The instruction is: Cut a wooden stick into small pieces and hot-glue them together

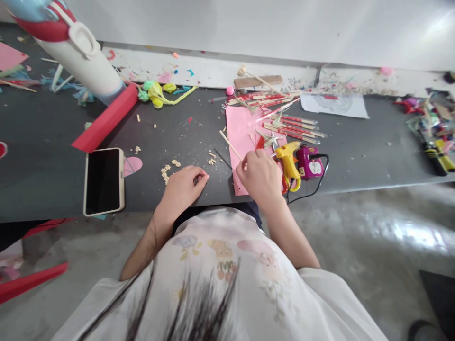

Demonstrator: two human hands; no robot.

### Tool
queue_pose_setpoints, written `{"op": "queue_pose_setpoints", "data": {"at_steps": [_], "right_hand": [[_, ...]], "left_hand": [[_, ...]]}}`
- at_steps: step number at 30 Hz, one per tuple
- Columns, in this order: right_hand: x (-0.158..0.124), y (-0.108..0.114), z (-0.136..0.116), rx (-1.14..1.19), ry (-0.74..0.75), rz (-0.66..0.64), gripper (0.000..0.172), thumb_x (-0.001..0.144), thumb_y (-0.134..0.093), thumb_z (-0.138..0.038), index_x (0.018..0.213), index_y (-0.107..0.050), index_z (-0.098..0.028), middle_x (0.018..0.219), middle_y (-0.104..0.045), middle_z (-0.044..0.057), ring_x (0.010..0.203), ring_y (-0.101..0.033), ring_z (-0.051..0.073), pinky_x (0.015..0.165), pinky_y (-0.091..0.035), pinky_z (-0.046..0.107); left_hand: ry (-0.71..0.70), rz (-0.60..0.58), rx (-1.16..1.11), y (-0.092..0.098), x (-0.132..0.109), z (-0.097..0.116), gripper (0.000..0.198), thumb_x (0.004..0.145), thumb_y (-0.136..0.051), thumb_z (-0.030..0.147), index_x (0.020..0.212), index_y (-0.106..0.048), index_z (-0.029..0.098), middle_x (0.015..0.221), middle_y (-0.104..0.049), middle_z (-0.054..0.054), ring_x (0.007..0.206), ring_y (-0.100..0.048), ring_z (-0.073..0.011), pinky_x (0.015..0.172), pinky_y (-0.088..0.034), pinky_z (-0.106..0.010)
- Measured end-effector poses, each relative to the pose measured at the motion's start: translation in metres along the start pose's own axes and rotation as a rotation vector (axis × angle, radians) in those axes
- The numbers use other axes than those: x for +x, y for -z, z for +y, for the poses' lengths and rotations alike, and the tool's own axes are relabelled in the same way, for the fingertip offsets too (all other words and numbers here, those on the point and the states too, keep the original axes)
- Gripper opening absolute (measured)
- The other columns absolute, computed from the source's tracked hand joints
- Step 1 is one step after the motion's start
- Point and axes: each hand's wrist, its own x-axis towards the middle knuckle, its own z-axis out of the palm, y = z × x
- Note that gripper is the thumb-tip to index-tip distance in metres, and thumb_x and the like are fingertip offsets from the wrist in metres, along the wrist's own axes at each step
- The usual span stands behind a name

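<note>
My right hand (262, 176) is closed around a thin pale wooden stick (230, 144), which slants up and to the left from the fingers. That hand lies over a sheet of pink paper (237, 118). To its right is a yellow glue gun (288, 161), beside a purple box (310, 162) with a black cord. My left hand (185, 185) rests near the table's front edge, thumb and fingertips drawn together; whatever may be in them is too small to make out. Small pale wooden bits (165, 172) lie just left of it, and more broken pieces (212, 159) lie beyond it.
A phone (104, 182) lies at the left, below a red folded strip (106, 118) and a tall white bottle (85, 57). Red-and-pale wrapped sticks (291, 127) lie behind the pink paper. Yellow-black pliers (436, 158) sit among clutter at the far right.
</note>
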Motion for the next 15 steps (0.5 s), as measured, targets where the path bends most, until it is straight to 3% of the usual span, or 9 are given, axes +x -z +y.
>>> {"op": "queue_pose_setpoints", "data": {"at_steps": [8,15], "right_hand": [[-0.001,0.008,0.033,0.282,-0.045,0.139,0.012,0.084,-0.051,-0.025,0.084,-0.061,-0.019,0.083,-0.066,0.005,0.071,-0.057,0.017,0.065,-0.038,0.03],[-0.014,0.004,0.031,0.55,-0.01,0.181,0.005,0.079,-0.059,-0.024,0.077,-0.062,-0.02,0.072,-0.064,0.0,0.062,-0.055,0.012,0.062,-0.041,0.026]], "left_hand": [[-0.022,0.142,-0.011,-0.006,0.009,0.007,0.021,0.089,-0.05,0.03,0.088,-0.069,0.021,0.086,-0.068,-0.002,0.078,-0.059,-0.0156,0.071,-0.041,-0.027],[0.0,0.242,-0.306,-0.02,0.031,0.022,0.041,0.082,-0.062,0.044,0.115,-0.068,0.02,0.083,-0.07,-0.001,0.059,-0.052,-0.0097,0.063,-0.042,-0.024]]}}
